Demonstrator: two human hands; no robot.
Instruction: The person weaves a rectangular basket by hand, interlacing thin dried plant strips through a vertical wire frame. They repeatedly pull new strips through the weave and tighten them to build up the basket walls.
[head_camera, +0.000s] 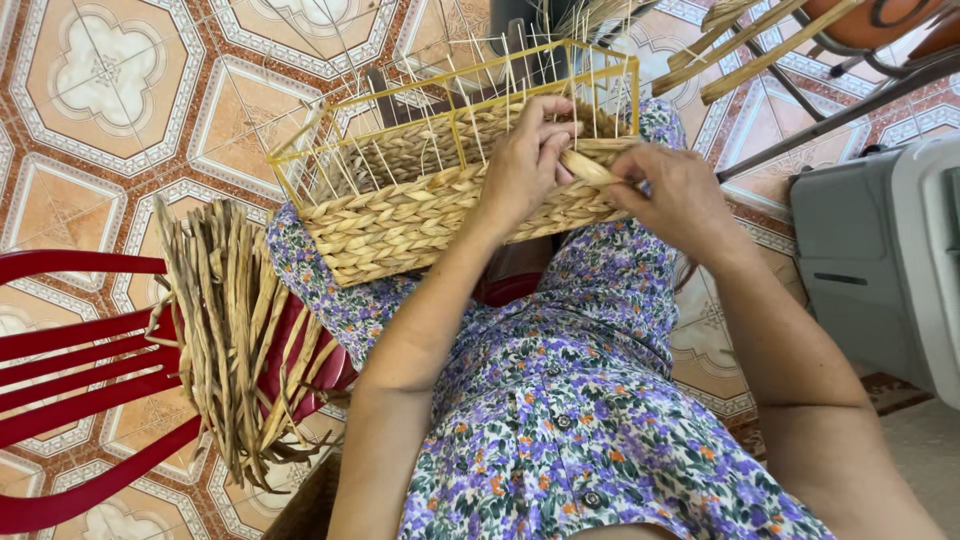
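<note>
On the person's lap, a half-woven basket (440, 200); left hand (525, 165) and right hand (675, 195) fingers pinch a braided strand (590, 165) at 3 o'clock. Slack grip risks loosening the weave.

Both forearms bare, reaching forward from lower frame, converging near top centre. Left hand (522, 165) raised, wrist bent, fingers curled down and pinched at the tips. Right hand (675, 195) palm-down, knuckles up, thumb and forefinger pinched, tips almost touching left fingertips. Elbows bent, right forearm angled steeper.
</note>
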